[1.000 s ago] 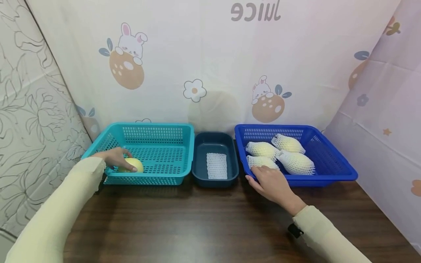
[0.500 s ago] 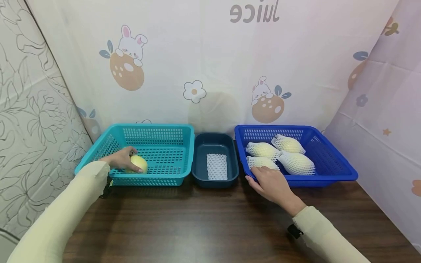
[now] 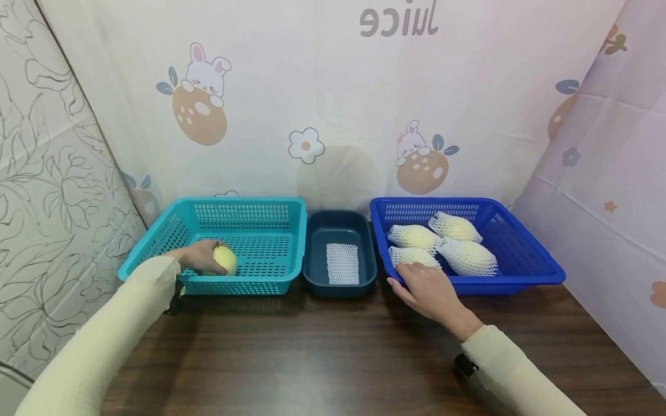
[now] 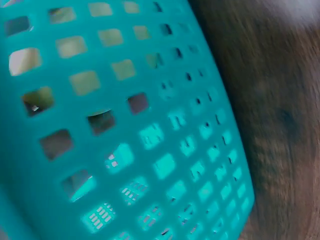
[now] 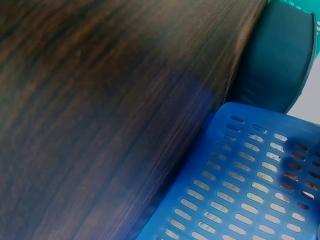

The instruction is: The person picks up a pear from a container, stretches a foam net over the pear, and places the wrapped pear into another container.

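Note:
My left hand [image 3: 200, 256] reaches into the teal basket [image 3: 299, 242] and grips a smooth, pale yellow round fruit [image 3: 226, 260], thumb on its near side. Through the slots of the teal wall [image 4: 125, 110] in the left wrist view, bits of yellow show. My right hand [image 3: 429, 289] holds the near left corner of the blue basket [image 3: 536, 260], with fingers over the rim and thumb outside. Several yellow fruits in white foam nets [image 3: 468, 257] lie in that basket, one right by my right fingertips. The right wrist view shows the slotted blue wall [image 5: 225, 200]; the hand is mostly hidden there.
Between the baskets stands a small dark blue-green tub [image 3: 340, 222] with a flat white foam net [image 3: 342, 264] inside. All three containers sit against a printed curtain [image 3: 333, 104] at the back of the dark wooden table [image 3: 312, 346].
My left hand has shifted slightly to the right inside the teal basket, and the fruit has moved and turned with it. The right hand stays in place on the blue basket.

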Demonstrator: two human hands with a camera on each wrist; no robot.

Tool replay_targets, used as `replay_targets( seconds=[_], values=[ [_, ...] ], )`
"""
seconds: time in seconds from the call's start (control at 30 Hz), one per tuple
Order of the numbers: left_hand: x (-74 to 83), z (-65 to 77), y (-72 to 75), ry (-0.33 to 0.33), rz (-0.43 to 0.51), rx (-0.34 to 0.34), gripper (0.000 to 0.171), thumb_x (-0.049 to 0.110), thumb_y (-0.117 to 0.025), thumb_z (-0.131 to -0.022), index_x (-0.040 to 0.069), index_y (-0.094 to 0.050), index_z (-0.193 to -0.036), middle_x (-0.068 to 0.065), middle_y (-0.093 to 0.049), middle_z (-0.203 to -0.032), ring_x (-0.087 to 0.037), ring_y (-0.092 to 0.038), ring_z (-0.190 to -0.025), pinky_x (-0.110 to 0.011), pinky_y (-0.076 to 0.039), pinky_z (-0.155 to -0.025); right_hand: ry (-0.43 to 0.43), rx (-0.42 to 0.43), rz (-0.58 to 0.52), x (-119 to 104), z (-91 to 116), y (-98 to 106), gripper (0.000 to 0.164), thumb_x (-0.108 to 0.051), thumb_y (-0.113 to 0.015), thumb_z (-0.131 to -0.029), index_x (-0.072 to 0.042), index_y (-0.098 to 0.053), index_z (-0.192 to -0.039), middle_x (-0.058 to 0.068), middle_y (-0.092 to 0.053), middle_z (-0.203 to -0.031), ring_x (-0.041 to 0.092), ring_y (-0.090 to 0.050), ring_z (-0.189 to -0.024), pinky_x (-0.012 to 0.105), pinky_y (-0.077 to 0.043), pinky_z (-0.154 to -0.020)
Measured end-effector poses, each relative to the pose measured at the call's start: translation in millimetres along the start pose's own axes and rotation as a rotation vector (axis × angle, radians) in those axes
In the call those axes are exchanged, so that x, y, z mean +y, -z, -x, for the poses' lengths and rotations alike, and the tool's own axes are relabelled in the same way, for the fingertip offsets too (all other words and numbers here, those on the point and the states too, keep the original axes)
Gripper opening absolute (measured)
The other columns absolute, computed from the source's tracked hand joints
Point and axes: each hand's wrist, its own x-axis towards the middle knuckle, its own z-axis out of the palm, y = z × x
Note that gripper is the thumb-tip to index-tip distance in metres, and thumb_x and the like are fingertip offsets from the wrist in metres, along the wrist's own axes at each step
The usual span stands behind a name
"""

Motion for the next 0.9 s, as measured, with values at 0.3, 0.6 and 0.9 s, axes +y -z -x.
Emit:
replay_targets(
  seconds=[0.3, 0.6, 0.9],
  values=[
    [19.6, 11.8, 12.4, -0.123, 0.102, 0.128, 0.074, 0.024, -0.077, -0.078, -0.003, -0.040, -0.136, -0.019, -0.054, -0.113, -0.028, -0.053, -0.090, -0.037, -0.048, -0.069, 0.001, 0.000, 0.002, 0.7, -0.6, -0.1, 0.025, -0.035, -0.058, -0.091, -0.011, -0.057, -0.084, -0.001, -0.051, -0.064, 0.014, -0.046, -0.056, 0.028, -0.037, -0.049],
    [61.5, 23.7, 11.3, -0.266, 0.170, 0.220, 0.069, 0.021, -0.080, -0.074, 0.009, -0.048, -0.134, -0.016, -0.055, -0.117, -0.028, -0.054, -0.090, -0.038, -0.049, -0.067, -0.007, -0.013, 0.010, 0.1, -0.4, 0.2, 0.025, -0.036, -0.058, -0.091, -0.011, -0.057, -0.084, -0.002, -0.051, -0.064, 0.013, -0.045, -0.056, 0.028, -0.037, -0.049],
    [112.0, 34.5, -10.3, -0.397, 0.230, 0.172, 0.068, 0.019, -0.083, -0.067, 0.013, -0.054, -0.128, -0.012, -0.057, -0.114, -0.029, -0.054, -0.089, -0.040, -0.050, -0.067, 0.002, -0.005, 0.014, -1.3, -1.2, 1.9, 0.025, -0.035, -0.058, -0.091, -0.012, -0.057, -0.083, -0.002, -0.051, -0.064, 0.014, -0.046, -0.056, 0.028, -0.037, -0.048]
  ],
)
